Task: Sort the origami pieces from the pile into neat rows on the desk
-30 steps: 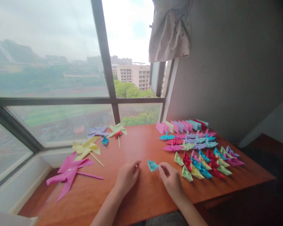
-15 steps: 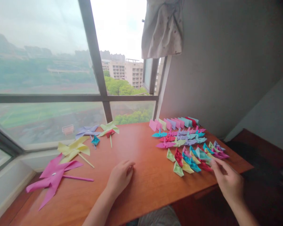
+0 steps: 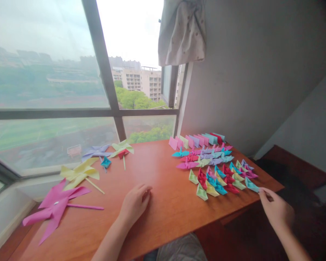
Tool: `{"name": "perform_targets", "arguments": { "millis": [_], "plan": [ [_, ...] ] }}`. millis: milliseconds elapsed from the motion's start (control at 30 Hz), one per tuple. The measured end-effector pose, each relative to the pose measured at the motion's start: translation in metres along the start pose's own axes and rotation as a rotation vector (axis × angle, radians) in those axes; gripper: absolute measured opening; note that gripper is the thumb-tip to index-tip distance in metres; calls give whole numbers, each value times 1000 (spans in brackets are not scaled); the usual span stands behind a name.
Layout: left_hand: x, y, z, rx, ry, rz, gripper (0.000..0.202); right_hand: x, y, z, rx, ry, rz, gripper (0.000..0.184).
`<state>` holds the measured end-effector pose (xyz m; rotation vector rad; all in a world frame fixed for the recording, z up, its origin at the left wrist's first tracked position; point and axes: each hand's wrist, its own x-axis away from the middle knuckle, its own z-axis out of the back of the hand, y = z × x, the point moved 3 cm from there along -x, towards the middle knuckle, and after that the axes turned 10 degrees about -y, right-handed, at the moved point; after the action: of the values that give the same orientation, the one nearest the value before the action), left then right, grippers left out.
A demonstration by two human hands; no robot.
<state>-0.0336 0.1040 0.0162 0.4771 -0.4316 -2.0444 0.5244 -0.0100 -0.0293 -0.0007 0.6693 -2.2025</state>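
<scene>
Our right grip (image 3: 278, 209) pinches a light-blue paper boat (image 3: 251, 185); our left grip (image 3: 134, 203) rests, relaxed, upon the surface (image 3: 168, 214).

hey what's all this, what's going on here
A person's right hand pinches a light blue folded-paper boat by one tip, at the near right end of a cluster of multicoloured folded-paper boats. Whether it rests on the brown wooden table is hard to tell. The left hand lies loosely curled on the table, apparently holding nothing. Behind the boats are colourful folded-paper cranes; coloured paper pinwheels on sticks lie to the left.
</scene>
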Motion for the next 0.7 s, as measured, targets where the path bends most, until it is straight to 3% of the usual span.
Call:
{"name": "perform_targets", "arguments": {
  "millis": [233,333,433,500,600,700],
  "plan": [
    [-1,-2,-2,-22,-7,-8,23,-9,-16,-9,-15,-38,29,41],
    [-1,-2,-2,-17,3,-8,24,-6,-24,-3,-30,-41,43,41],
    [-2,-3,-1,-9,17,-12,24,2,-42,9,-32,55,78,45],
    [-2,-2,-1,-5,16,-14,24,12,-65,16,-48,119,135,47],
    [-1,-1,-1,15,15,-10,24,36,-119,17,-159,144,298,45],
    [1,0,-1,83,29,1,24,73,-190,3,-357,1,540,34]
  ]
}}
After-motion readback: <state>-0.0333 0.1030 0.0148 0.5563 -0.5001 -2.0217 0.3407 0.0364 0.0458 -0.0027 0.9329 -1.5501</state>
